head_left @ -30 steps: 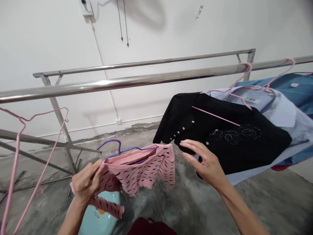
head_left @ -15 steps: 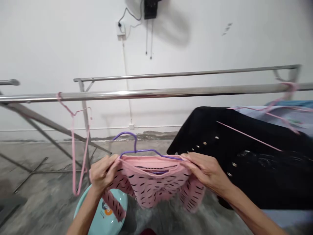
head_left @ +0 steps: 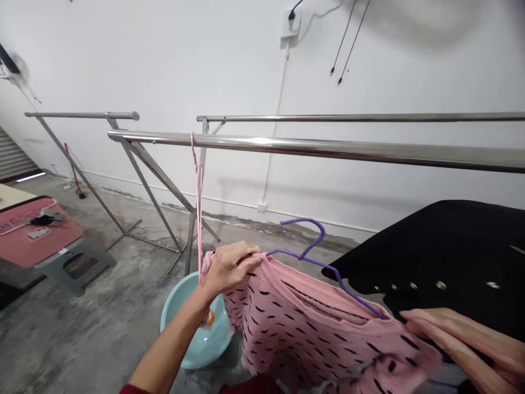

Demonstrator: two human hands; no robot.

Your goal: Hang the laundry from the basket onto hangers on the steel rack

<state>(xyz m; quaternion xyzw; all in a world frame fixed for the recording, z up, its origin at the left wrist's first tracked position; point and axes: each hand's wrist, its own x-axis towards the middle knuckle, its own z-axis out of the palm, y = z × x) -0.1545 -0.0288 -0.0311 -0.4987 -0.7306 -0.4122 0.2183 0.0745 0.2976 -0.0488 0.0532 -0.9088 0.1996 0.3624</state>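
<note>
My left hand [head_left: 227, 267] is closed on the left shoulder of a pink sweater [head_left: 311, 328] with black dashes. The sweater sits on a purple hanger [head_left: 315, 253] whose hook stands up free, below the steel rail [head_left: 328, 148]. My right hand [head_left: 463, 342] lies at the lower right with fingers stretched along the sweater's right shoulder, partly blurred and cut off by the frame edge. A black garment with metal studs [head_left: 443, 257] hangs just behind my right hand.
An empty pink hanger [head_left: 198, 191] hangs on the near rail above a light blue basin [head_left: 180, 306] on the concrete floor. A second rail [head_left: 369, 117] runs behind, by the white wall. A grey stool [head_left: 69, 262] and a red-topped surface [head_left: 33, 241] stand at left.
The view has swung left. The sweater on its hanger has moved right and closer, spread wider between my hands. My right hand has slid to the lower right edge.
</note>
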